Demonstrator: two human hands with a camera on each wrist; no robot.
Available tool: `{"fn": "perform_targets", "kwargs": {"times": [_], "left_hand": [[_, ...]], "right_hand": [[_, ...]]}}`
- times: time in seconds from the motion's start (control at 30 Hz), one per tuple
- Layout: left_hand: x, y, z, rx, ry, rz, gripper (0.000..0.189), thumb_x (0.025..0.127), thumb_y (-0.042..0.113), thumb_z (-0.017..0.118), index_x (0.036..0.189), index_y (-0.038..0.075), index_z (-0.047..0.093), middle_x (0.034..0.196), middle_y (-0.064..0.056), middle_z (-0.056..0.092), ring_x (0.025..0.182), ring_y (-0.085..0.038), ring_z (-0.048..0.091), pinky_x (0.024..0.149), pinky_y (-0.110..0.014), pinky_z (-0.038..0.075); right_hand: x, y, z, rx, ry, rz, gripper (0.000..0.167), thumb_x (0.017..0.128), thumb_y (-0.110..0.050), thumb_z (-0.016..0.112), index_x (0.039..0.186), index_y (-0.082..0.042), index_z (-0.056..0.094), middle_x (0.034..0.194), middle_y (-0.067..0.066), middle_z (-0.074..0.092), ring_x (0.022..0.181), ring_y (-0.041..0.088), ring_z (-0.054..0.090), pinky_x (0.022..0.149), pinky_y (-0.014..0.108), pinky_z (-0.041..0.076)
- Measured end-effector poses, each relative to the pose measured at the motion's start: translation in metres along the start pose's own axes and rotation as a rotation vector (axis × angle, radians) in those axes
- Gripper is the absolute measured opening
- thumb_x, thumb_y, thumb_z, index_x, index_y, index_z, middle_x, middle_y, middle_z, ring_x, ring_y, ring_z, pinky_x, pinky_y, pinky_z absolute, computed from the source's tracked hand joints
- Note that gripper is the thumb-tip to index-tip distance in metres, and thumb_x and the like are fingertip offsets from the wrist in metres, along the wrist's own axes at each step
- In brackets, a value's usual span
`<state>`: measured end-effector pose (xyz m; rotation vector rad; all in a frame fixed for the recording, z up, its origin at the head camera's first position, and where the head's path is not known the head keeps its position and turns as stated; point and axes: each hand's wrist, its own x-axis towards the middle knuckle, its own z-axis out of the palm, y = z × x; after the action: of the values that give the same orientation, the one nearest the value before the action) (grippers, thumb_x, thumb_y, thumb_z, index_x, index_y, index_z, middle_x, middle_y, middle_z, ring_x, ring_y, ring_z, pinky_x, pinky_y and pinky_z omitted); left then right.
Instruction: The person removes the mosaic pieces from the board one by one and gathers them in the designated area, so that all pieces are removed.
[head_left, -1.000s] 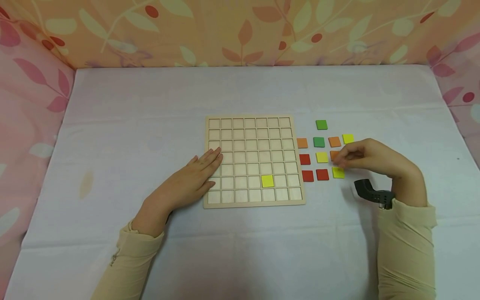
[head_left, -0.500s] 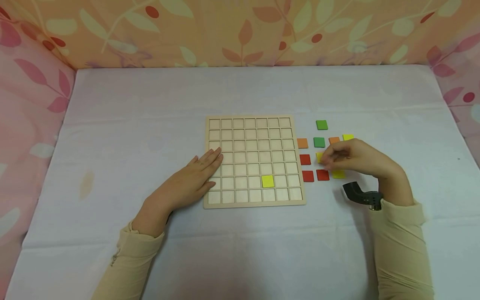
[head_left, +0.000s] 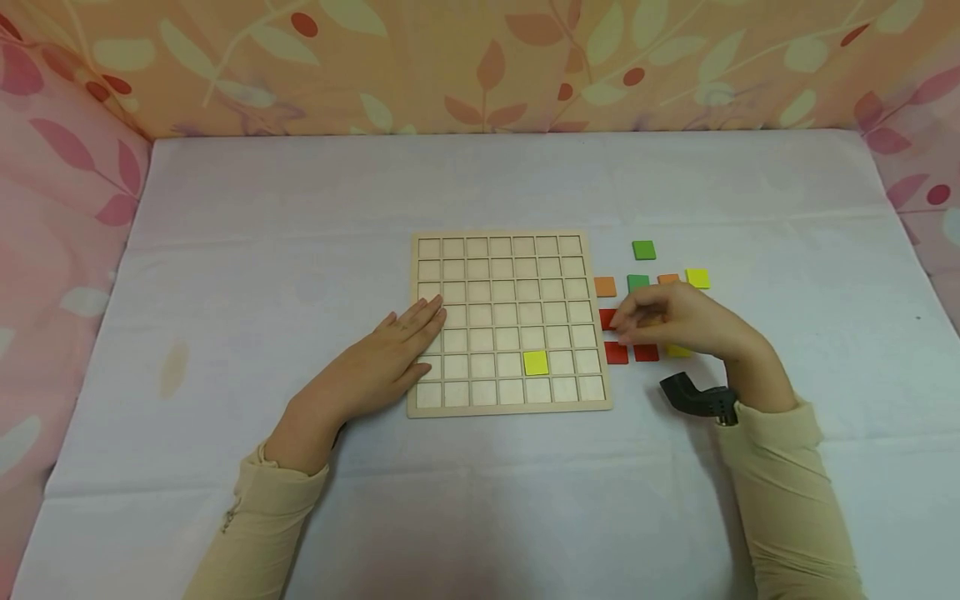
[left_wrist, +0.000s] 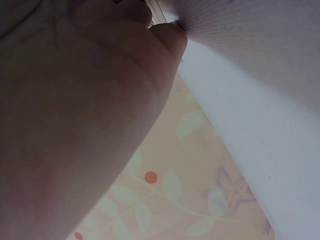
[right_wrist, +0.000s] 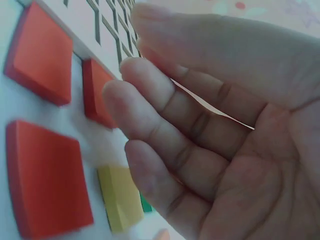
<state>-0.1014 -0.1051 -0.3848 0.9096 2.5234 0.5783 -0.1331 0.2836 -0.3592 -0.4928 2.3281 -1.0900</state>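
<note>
A square wooden grid board (head_left: 510, 410) lies on the white cloth. One yellow tile (head_left: 536, 362) sits in a cell near its lower right. My left hand (head_left: 375, 367) rests on the board's left edge with fingers stretched out. My right hand (head_left: 686, 321) hovers beside the board's right edge, over the loose tiles, fingers loosely bent. In the right wrist view no tile shows between the thumb and fingers (right_wrist: 135, 112). Closest to it are red tiles (right_wrist: 42, 55) and a yellow tile (right_wrist: 120, 200). The hand hides part of the tile group in the head view.
Around the right hand lie a light green tile (head_left: 643, 250), a darker green tile (head_left: 638, 282), orange tiles (head_left: 604, 287) and a yellow tile (head_left: 697, 278). A black wrist camera mount (head_left: 697, 398) sticks out under the right wrist. Floral curtain (head_left: 480, 67) borders the table.
My right hand has moved left across the tiles, from the right-hand column to the red tiles by the board. The left hand, the board and its yellow tile stay put.
</note>
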Motion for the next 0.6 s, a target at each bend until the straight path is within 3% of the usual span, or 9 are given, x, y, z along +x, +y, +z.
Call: {"fn": "perform_targets", "kwargs": {"times": [0.3,0.6], "left_hand": [[0.0,0.0,0.0,-0.008,-0.001,-0.001,0.066,0.097,0.016,0.052,0.15,0.003,0.015,0.158,-0.007,0.005,0.144,-0.022,0.006,0.113,-0.047,0.012],[0.001,-0.001,0.001,-0.009,-0.002,0.002,0.066,0.097,0.016,0.052,0.15,0.003,0.015,0.158,-0.007,0.004,0.144,-0.022,0.005,0.113,-0.047,0.011]], "right_hand": [[0.008,-0.011,0.015,0.013,0.018,-0.005,0.014,0.08,-0.012,0.076,0.093,-0.008,0.07,0.089,0.002,0.067,0.08,0.013,0.061,0.07,0.023,0.049],[0.015,-0.018,0.032,0.038,-0.005,-0.093,0.012,0.08,-0.009,0.076,0.091,-0.01,0.071,0.087,-0.001,0.067,0.077,0.013,0.061,0.069,0.023,0.05]]}}
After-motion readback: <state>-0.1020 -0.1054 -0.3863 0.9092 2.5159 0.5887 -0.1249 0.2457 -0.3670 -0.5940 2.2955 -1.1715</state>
